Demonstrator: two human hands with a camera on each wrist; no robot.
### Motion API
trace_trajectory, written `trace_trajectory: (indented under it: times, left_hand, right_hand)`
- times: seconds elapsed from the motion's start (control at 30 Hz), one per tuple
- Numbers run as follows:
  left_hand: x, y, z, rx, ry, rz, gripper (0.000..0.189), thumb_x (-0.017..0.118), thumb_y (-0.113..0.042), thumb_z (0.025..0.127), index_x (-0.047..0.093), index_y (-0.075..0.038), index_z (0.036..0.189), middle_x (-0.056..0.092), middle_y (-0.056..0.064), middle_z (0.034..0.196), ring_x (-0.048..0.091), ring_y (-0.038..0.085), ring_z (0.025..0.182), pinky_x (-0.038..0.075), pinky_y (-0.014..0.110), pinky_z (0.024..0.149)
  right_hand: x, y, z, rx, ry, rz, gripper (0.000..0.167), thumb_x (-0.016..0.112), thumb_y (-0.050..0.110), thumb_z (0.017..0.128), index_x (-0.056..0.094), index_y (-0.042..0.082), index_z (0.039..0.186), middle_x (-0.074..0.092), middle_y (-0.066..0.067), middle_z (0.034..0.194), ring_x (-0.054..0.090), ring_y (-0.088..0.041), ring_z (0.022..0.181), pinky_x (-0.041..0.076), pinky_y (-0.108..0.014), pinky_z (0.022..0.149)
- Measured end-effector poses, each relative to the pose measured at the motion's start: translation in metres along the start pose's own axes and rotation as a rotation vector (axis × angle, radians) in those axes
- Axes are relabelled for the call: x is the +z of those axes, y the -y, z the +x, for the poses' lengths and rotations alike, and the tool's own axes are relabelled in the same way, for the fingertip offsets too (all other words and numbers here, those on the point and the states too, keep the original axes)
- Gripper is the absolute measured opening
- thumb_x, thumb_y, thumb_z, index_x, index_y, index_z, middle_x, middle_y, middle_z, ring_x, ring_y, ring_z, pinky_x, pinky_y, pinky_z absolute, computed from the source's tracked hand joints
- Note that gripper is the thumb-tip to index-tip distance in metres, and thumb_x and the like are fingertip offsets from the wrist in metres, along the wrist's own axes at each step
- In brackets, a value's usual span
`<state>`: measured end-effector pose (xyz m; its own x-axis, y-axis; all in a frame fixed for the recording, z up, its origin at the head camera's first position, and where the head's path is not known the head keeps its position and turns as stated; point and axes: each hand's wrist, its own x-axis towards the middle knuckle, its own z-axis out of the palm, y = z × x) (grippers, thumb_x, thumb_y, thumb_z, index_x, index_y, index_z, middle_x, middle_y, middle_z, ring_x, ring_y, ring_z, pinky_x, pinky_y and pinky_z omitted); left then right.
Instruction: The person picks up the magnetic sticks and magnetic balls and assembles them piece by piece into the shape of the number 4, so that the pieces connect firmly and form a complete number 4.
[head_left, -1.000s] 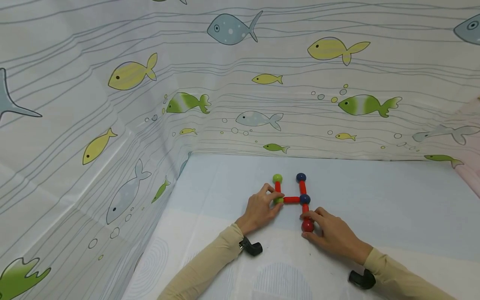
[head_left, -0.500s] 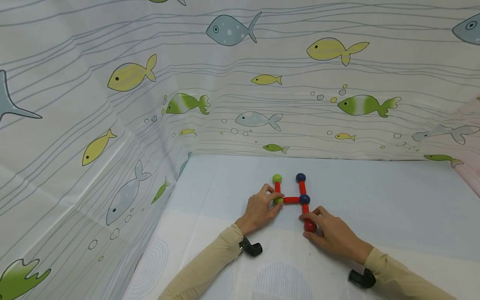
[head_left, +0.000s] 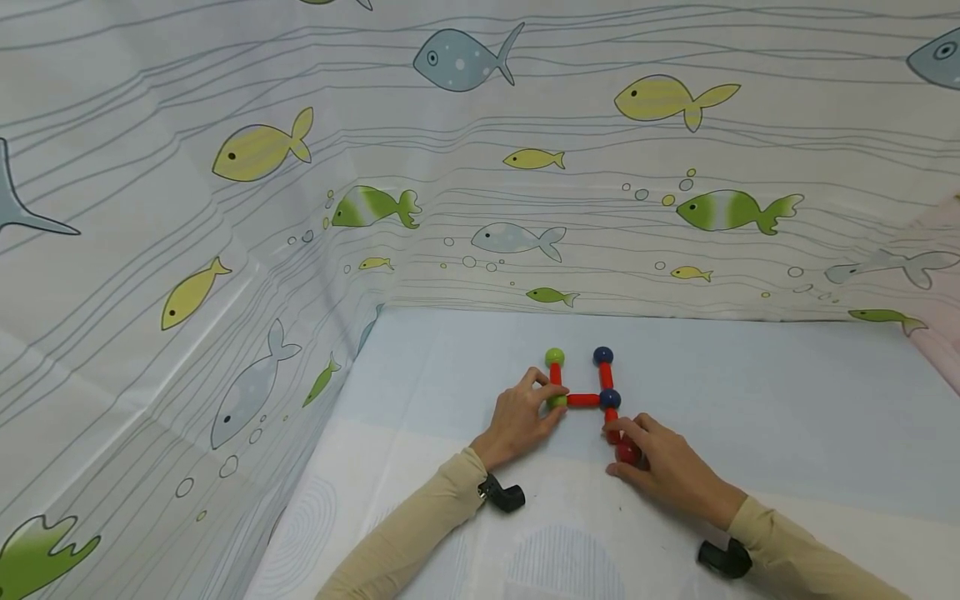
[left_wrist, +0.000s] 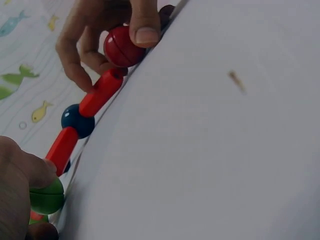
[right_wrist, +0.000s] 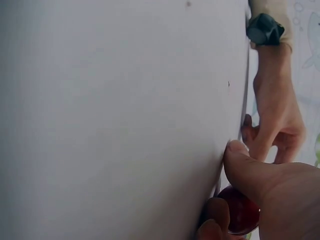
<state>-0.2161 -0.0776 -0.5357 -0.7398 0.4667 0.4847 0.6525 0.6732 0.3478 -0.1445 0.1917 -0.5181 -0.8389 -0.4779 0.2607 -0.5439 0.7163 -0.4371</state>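
Observation:
Magnetic red rods and coloured balls form an H-like figure on the table. My left hand (head_left: 517, 421) pinches the near green ball (left_wrist: 47, 196), where a red crossbar rod (head_left: 583, 400) joins it to a dark blue ball (head_left: 610, 399). Beyond these, two rods lead to a far green ball (head_left: 554, 357) and a second dark blue ball (head_left: 603, 356). My right hand (head_left: 671, 467) holds a red ball (left_wrist: 122, 47) between thumb and fingers. That ball sits off-line at the end of the near red rod (left_wrist: 101, 92), whose end face shows in the left wrist view.
A pale cloth covers the table (head_left: 787, 400). Behind and to the left hangs a fish-printed curtain (head_left: 450, 167). Black wrist-worn devices sit at the left sleeve (head_left: 504, 494) and the right sleeve (head_left: 724, 558).
The red ball has shifted right, from in line with the near rod to beside its end, under the right fingers. The left hand stays still on the green ball.

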Motion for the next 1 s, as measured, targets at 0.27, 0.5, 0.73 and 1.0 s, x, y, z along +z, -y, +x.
trace_trajectory:
  times: [0.27, 0.5, 0.73, 1.0]
  left_hand:
    - [0.000, 0.001, 0.000, 0.004, 0.001, -0.001, 0.025, 0.081, -0.025, 0.095, 0.079, -0.017, 0.119, 0.061, 0.003, 0.108, 0.047, 0.004, 0.058, 0.031, 0.014, 0.054]
    - [0.000, 0.000, 0.001, -0.007, 0.016, -0.003, 0.026, 0.080, -0.025, 0.096, 0.079, -0.017, 0.120, 0.061, 0.004, 0.109, 0.043, 0.003, 0.058, 0.028, 0.013, 0.054]
    - [-0.001, 0.000, 0.001, -0.007, 0.011, 0.001, 0.026, 0.080, -0.025, 0.096, 0.079, -0.017, 0.120, 0.061, 0.003, 0.109, 0.042, 0.002, 0.058, 0.028, 0.013, 0.054]
    - [-0.001, 0.000, 0.000, -0.005, 0.006, -0.010, 0.025, 0.081, -0.024, 0.095, 0.079, -0.017, 0.119, 0.061, 0.003, 0.108, 0.043, 0.002, 0.058, 0.028, 0.013, 0.054]
  right_hand:
    - [-0.002, -0.003, 0.000, 0.104, 0.045, 0.120, 0.070, 0.097, 0.030, 0.077, 0.056, 0.009, 0.129, 0.070, -0.001, 0.101, 0.055, 0.002, 0.070, 0.052, -0.021, 0.063]
    - [-0.016, 0.000, -0.003, 0.158, 0.072, 0.234, 0.053, 0.091, 0.015, 0.081, 0.061, 0.005, 0.124, 0.072, -0.006, 0.107, 0.055, 0.001, 0.060, 0.052, -0.022, 0.059]
    - [-0.014, 0.000, -0.003, 0.168, 0.036, 0.230, 0.039, 0.094, 0.026, 0.081, 0.070, 0.011, 0.107, 0.072, 0.004, 0.093, 0.055, 0.001, 0.058, 0.051, -0.022, 0.058]
    - [-0.004, 0.006, -0.001, 0.207, -0.022, 0.138, 0.044, 0.096, 0.039, 0.077, 0.067, 0.013, 0.098, 0.064, 0.010, 0.076, 0.050, 0.002, 0.058, 0.045, -0.021, 0.054]
